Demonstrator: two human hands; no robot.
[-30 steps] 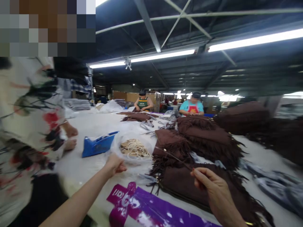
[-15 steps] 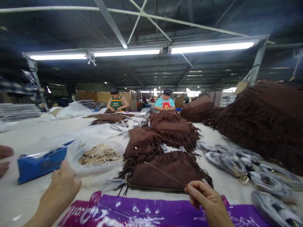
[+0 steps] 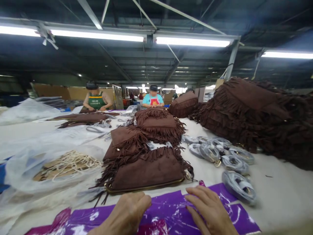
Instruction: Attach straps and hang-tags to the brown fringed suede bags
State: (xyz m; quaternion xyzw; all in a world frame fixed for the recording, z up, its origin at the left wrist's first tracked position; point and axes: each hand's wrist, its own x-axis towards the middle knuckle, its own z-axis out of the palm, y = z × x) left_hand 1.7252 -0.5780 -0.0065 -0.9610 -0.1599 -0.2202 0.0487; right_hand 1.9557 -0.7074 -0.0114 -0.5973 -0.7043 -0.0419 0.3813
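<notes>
Glossy purple plastic bags with magenta patches lie along the near edge of the table. My left hand is over them with its fingers curled under; whatever it holds, if anything, is hidden. To its right, my right hand rests on the purple plastic, fingers stretched out and slightly apart. Just beyond both hands lies a brown fringed bag with a zipper along its near edge. Behind it are more brown fringed bags in a pile.
On the left, a clear plastic bag holds cardboard tags with pale strings. A blue tape dispenser shows partly at the left edge. Wrapped grey straps and a large brown heap are on the right. Two people work across the table.
My left hand has moved right, from beside the tape dispenser to the purple plastic. My right hand has opened onto the plastic; the thin pale strand it pinched no longer shows. The view has turned right.
</notes>
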